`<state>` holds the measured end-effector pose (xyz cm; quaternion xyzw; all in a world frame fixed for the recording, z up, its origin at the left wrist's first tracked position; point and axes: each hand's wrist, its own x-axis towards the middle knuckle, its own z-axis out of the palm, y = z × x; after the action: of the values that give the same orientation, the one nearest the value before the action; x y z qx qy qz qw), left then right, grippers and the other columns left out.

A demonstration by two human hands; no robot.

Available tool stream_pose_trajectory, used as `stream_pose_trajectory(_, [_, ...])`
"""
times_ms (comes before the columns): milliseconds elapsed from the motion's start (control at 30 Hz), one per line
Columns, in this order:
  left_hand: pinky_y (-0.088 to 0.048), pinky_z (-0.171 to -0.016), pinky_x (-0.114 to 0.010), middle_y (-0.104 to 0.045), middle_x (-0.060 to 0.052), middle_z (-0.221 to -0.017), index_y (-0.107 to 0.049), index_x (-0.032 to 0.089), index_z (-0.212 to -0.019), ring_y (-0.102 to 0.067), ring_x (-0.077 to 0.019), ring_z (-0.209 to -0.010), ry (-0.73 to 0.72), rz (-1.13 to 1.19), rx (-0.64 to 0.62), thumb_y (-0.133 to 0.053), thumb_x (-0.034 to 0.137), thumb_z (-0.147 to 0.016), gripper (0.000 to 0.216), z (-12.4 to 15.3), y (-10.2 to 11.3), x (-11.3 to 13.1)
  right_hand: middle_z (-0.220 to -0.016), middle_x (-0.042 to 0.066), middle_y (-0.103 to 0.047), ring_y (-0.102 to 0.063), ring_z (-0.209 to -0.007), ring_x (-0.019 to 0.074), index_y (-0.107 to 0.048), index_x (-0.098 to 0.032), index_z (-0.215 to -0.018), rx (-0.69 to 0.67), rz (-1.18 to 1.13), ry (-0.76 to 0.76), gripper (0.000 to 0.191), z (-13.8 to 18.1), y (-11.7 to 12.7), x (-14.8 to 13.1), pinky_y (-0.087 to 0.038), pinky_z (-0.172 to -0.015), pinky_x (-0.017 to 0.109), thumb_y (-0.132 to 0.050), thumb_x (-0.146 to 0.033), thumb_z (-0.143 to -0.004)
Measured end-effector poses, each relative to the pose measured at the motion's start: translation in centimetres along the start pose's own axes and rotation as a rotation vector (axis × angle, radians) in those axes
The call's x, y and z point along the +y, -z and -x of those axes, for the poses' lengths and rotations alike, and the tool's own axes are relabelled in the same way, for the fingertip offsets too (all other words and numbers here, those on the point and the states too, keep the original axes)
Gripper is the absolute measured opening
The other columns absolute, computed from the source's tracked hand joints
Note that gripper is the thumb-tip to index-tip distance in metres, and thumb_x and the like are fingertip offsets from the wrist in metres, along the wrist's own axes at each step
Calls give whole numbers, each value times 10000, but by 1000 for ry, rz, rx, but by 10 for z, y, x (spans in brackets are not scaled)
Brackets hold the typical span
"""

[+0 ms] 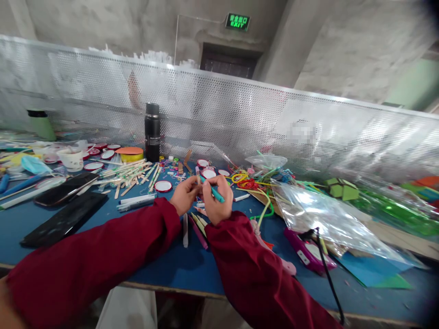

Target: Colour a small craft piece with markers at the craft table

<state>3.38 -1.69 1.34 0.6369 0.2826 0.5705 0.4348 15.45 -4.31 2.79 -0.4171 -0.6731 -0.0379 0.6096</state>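
My right hand (221, 203) is closed round a teal marker (217, 194), its tip end pointing up and left. Close beside it, my left hand (185, 195) pinches a small wooden craft stick (197, 172) that stands up from the fingers. The marker's tip is near the stick; whether they touch I cannot tell. Below the hands lie several markers, among them a purple one (199, 232) and a whitish one (185, 230). More blue-capped markers (137, 201) lie left of my left hand. White discs with red rims (208, 173) sit just beyond the fingers.
A black bottle (152, 132) stands at the back, with a pile of craft sticks (132, 176) before it. Two dark phones (65, 219) lie left. On the right are coloured pipe cleaners (247, 182), a clear plastic bag (318, 214) and a purple device (308, 251). A perforated metal panel (233, 119) borders the table.
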Motion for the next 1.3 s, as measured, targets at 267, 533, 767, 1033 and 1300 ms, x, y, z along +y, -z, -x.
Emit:
stream_pose_trajectory(267, [-373, -480, -195, -527, 48, -583, -514, 178, -766, -462, -77, -502, 0, -22, 0, -670, 365, -802, 246, 0, 1, -2, -738, -2, -616, -587, -746, 168, -552, -228, -786, 2, -8, -14, 116, 0, 0, 1, -427, -678, 290, -530, -291, -880])
stream_pose_trajectory(533, [-364, -475, -190, -512, 52, -562, -486, 181, -724, -453, -71, -493, 6, -9, 6, -687, 391, -785, 298, 0, 0, 1, -745, 1, -619, -591, -746, 168, -552, -227, -785, -8, -12, -26, 118, 0, 0, 0, -431, -674, 287, -530, -292, -882])
stream_pose_trajectory(767, [-362, -483, -195, -505, 55, -564, -499, 177, -741, -443, -69, -495, 15, 27, 9, -693, 407, -784, 303, 1, -2, 4, -738, -2, -608, -581, -728, 162, -550, -226, -784, -16, -2, -15, 114, 1, 0, 0, -427, -669, 285, -529, -285, -879])
stream_pose_trajectory(1033, [-374, -494, -202, -543, 44, -588, -519, 169, -767, -483, -82, -523, 19, 15, 9, -675, 381, -794, 265, 0, -1, 1, -731, 0, -606, -578, -730, 166, -551, -223, -783, -7, 7, -11, 120, 0, -1, 0, -421, -682, 295, -526, -291, -879])
stream_pose_trajectory(1300, [-383, -493, -204, -557, 38, -609, -560, 167, -804, -490, -81, -523, -2, 5, 2, -686, 380, -796, 248, 3, -5, 11, -738, 6, -621, -584, -735, 175, -553, -226, -791, 5, 7, -25, 112, -1, 0, 1, -426, -678, 301, -525, -291, -878])
